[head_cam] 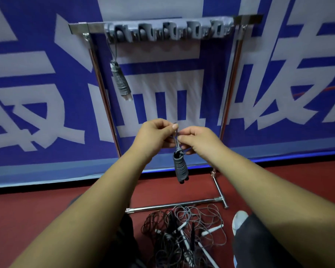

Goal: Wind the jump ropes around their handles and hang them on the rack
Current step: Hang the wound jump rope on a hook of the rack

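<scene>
- Before the rack point(78, 28), between its posts: wound jump rope point(180, 167), dangling, pinched at its top by left hand point(156, 136) and right hand point(198, 141);
- on the rack's leftmost hook: second wound rope point(121, 80);
- at the rack's foot: tangled loose ropes point(182, 235)

Backdrop: hung with a blue banner point(46, 78) — large white characters printed across | Floor point(37, 209): laid in dark red, smooth | Edge: glowed bright blue along the banner's foot | Light: dim — indoor
</scene>
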A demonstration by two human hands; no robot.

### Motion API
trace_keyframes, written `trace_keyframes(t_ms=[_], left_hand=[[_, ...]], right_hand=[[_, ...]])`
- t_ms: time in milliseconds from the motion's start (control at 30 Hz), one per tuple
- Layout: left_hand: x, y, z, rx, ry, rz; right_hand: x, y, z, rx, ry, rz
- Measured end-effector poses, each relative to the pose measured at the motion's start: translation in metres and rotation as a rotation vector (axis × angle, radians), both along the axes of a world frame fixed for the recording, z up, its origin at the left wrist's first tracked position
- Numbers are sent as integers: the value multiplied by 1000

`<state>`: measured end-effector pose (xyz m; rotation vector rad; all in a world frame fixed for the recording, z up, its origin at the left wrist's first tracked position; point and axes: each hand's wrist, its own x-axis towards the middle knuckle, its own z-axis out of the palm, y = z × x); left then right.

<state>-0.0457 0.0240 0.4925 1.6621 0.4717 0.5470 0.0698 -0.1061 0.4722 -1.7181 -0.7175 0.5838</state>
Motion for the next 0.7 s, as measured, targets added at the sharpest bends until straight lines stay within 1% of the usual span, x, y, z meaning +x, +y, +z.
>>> trace_keyframes(t_ms=[100, 267, 333, 433, 700], left_hand=[[-6, 9, 33, 30, -54, 11], [-10, 37, 77, 97, -76, -17], [-11, 48, 94, 90, -108, 13], [-12, 65, 117, 37, -208, 50], [9, 113, 168, 140, -302, 180]], right_hand=[[-2, 10, 37, 48, 0, -5], [-4, 36, 96, 85, -30, 7], [-3, 48, 116, 109, -31, 21], [1, 65, 142, 159, -12, 41], [18, 120, 195, 229, -21, 37]])
